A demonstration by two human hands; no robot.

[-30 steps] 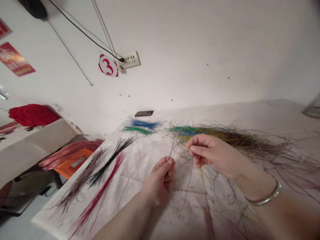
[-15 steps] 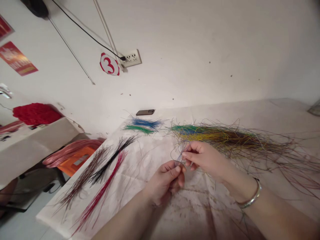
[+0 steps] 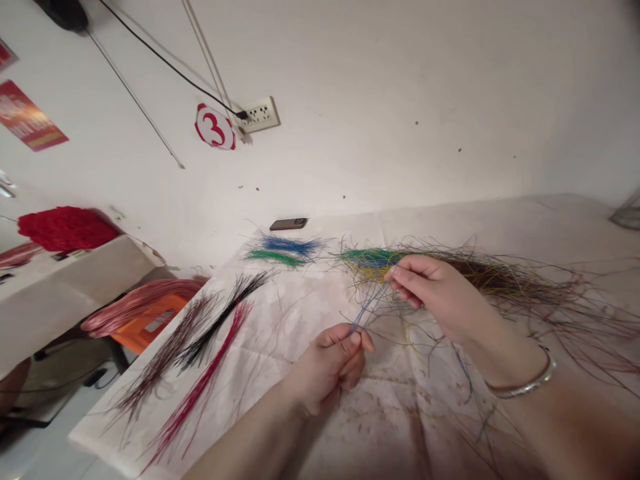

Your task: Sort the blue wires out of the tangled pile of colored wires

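Thin blue wires (image 3: 367,305) stretch between my two hands above the white-covered table (image 3: 280,313). My left hand (image 3: 335,357) is closed, pinching their lower end between thumb and forefinger. Up and to the right, my right hand (image 3: 433,287) pinches at their upper end, its fingertips pressed together; a bracelet circles that wrist. Behind my right hand lies a long tangled heap of mixed wires (image 3: 480,273), with green, blue, yellow and brown strands. Several loose strands trail onto the cloth below this hand.
Sorted bundles lie on the left: blue wires (image 3: 290,245), green wires (image 3: 275,257), black wires (image 3: 225,321), brown wires (image 3: 165,360) and red wires (image 3: 205,383). A phone (image 3: 289,224) rests by the wall. An orange stool (image 3: 155,325) bearing pinkish wires stands beside the table's left edge.
My right hand has moved up and to the right, away from my left hand. More of the blue wires now shows between them. My left hand has stayed nearly in place.
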